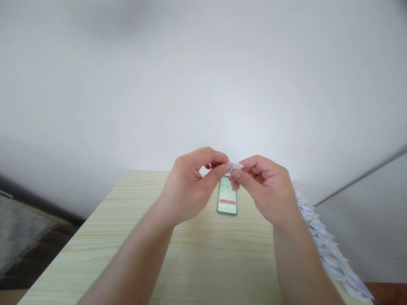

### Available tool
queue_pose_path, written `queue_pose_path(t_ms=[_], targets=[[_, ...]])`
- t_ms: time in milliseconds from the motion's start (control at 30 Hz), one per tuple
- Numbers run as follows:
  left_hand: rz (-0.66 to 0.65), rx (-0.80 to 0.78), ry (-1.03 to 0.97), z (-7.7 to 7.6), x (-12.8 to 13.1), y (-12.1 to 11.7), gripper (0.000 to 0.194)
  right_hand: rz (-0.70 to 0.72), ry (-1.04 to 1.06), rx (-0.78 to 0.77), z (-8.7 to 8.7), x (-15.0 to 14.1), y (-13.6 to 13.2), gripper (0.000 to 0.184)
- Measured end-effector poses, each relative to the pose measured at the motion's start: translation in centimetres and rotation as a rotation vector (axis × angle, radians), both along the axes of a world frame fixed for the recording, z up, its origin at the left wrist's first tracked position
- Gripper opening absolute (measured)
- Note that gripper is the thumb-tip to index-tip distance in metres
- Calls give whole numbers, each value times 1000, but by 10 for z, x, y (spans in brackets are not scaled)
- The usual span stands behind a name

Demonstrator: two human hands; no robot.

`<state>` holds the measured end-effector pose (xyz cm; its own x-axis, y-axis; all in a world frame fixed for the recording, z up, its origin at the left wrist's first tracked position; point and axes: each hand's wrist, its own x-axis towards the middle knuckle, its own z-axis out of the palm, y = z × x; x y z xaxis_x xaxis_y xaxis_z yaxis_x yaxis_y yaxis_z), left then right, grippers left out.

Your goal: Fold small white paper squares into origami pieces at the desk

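A small piece of folded white paper (235,165) is pinched between both hands above the far part of the table. My left hand (200,182) grips its left end between thumb and fingers. My right hand (265,182) is closed on the right side, thumb against the paper's lower edge. Fingertips cover much of the paper, so its full shape is hidden. Below and behind the hands lies a phone (227,202) with a lit screen showing a red bar; the fingers overlap its top end.
Several folded white paper pieces (330,254) lie in a row along the right edge of the wooden table (104,237), partly behind my right forearm. A white wall (203,84) stands right behind the table. A grey patterned surface (22,233) shows at the lower left.
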<state>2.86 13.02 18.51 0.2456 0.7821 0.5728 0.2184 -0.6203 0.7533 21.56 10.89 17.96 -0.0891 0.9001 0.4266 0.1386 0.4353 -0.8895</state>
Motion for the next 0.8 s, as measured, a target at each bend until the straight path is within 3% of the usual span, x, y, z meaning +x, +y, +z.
queue_pose_path(t_ms=[233,467,800], targets=[[14,36,52,0,2,1,14,-14,-6,-14,-1,0,1,11],[53,113,191,-3,-1,4,12,-171,-167,83,2,0,2,5],[56,144,284,-4,-2,4,14,-220,-298,72,1,2,1,6]])
